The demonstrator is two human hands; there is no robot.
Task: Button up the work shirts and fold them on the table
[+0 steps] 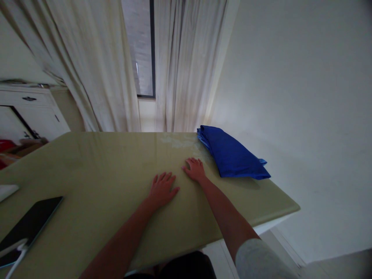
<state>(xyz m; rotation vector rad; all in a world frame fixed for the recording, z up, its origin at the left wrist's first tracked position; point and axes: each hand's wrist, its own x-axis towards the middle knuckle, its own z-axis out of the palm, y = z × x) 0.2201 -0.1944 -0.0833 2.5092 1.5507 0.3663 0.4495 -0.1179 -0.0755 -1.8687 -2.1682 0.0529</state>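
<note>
Left hand point(163, 190) and right hand point(195, 169) both lie palm down on a glossy yellow-green tabletop point(110, 166), apart from each other, with nothing in their grasp. On the left one the fingers are stretched out and slightly spread, the thumb pointing toward its partner; the right one sits a little farther forward, opened out too, its fingers bent a bit more. Just beside the right hand, to its right and reaching forward of it, is a folded bundle of deep-blue fabric-like material with lighter blue edges point(232, 153), near but not touched. Well to the left of the left hand lies a flat, dark-screened rectangular tablet point(33, 217), a thin white cable-like piece point(21, 245) crossing its near end. Farther left and slightly forward of the tablet, a smooth white object point(7, 191) is cut off by the view. Ahead of both hands, beyond the far edge, hang long cream fabric curtains point(99, 69).
</note>
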